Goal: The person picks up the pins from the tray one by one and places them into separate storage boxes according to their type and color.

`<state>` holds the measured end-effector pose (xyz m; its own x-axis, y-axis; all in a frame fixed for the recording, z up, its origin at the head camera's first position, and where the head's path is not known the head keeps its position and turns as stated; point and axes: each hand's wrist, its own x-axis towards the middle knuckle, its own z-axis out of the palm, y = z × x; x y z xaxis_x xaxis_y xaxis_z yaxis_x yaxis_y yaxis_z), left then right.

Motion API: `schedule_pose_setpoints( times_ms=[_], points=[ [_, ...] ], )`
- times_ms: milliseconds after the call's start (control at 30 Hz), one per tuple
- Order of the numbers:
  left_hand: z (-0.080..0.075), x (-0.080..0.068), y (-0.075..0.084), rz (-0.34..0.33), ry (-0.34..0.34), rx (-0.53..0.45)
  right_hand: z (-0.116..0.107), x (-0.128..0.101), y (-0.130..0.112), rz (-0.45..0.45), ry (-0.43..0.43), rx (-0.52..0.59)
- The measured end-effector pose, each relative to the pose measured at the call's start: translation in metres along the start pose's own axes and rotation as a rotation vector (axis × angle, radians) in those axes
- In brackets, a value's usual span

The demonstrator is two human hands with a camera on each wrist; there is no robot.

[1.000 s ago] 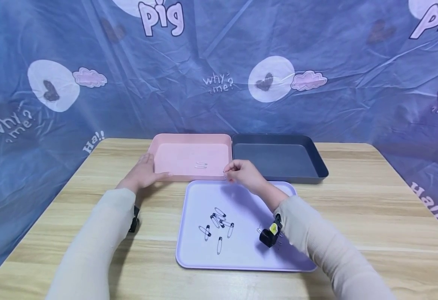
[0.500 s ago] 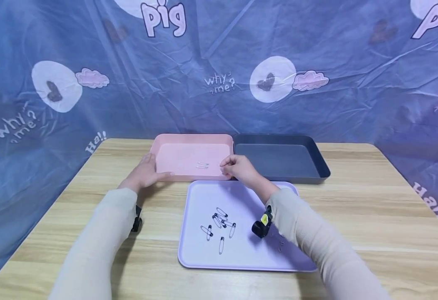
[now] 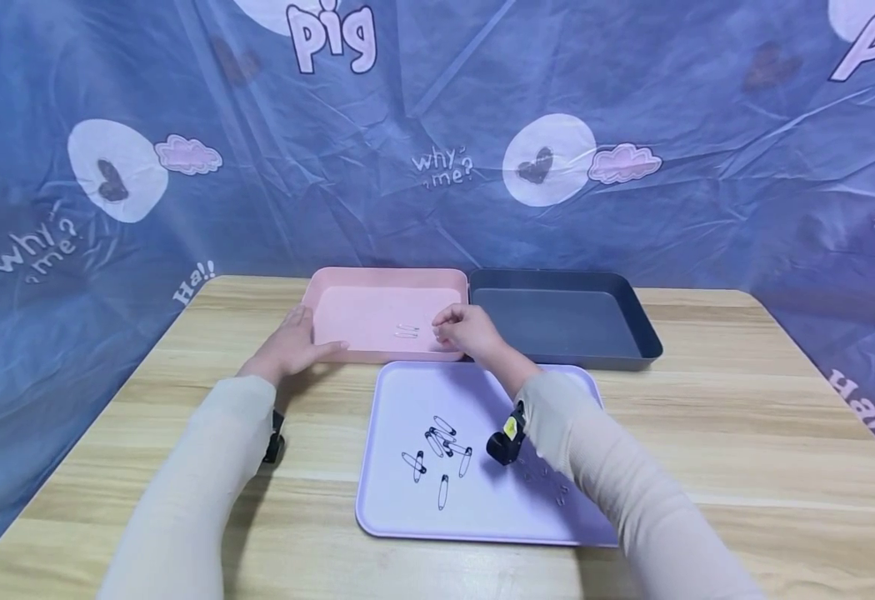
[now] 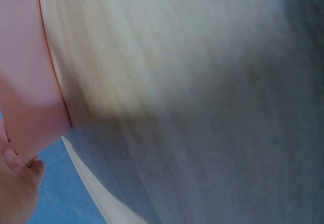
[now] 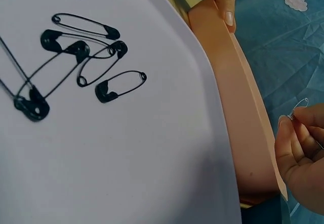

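My right hand pinches a silver safety pin between thumb and fingertips, over the right front part of the pink tray. A second bit of thin wire shows lower among those fingers in the right wrist view. Two silver safety pins lie in the pink tray, just left of this hand. My left hand rests at that tray's left front corner, its thumb straight along the front rim and its fingers by the left side. In front, black safety pins lie in a loose group on the lilac tray.
A dark grey tray stands right beside the pink one. Several small silver safety pins lie on the lilac tray, partly under the right forearm. The wooden table reaches back to a blue printed cloth.
The right hand has moved left with its pin, from the pink tray's right front corner to over its inside. The left hand stays at the tray.
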<state>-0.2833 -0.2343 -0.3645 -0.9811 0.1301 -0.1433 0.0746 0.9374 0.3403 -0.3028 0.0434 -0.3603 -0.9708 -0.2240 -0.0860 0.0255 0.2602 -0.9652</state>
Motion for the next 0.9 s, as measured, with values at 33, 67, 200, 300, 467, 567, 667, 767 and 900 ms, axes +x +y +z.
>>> schedule_pose_setpoints(
  times_ms=[33, 67, 200, 300, 467, 567, 667, 767, 900],
  points=[
    [0.000, 0.001, -0.001, 0.003, 0.002, 0.004, 0.000, 0.001, 0.001, 0.004, 0.001, 0.006],
    [0.001, 0.001, -0.001, 0.007, 0.005, 0.011, 0.001, 0.003, 0.001, 0.008, 0.000, 0.011],
    [0.002, 0.003, -0.003, 0.011, 0.010, 0.024, 0.002, 0.007, 0.003, 0.018, 0.008, -0.004],
    [0.003, 0.002, -0.002, 0.011, 0.018, 0.016, 0.004, 0.010, 0.002, 0.024, 0.013, -0.012],
    [0.002, -0.001, 0.000, 0.013, 0.030, -0.014, 0.007, 0.014, 0.002, 0.027, 0.021, -0.045],
    [0.002, -0.001, 0.001, 0.002, 0.026, -0.011, 0.009, 0.018, 0.002, 0.040, 0.032, -0.081],
    [0.002, 0.000, 0.001, -0.014, 0.010, 0.011, 0.012, 0.023, 0.003, 0.051, 0.040, -0.113],
    [0.002, 0.002, 0.000, -0.019, 0.001, 0.018, 0.013, 0.027, 0.003, 0.044, 0.033, -0.143],
    [0.002, 0.002, 0.001, -0.017, 0.000, 0.016, 0.015, 0.032, 0.003, 0.041, 0.040, -0.200]
  ],
)
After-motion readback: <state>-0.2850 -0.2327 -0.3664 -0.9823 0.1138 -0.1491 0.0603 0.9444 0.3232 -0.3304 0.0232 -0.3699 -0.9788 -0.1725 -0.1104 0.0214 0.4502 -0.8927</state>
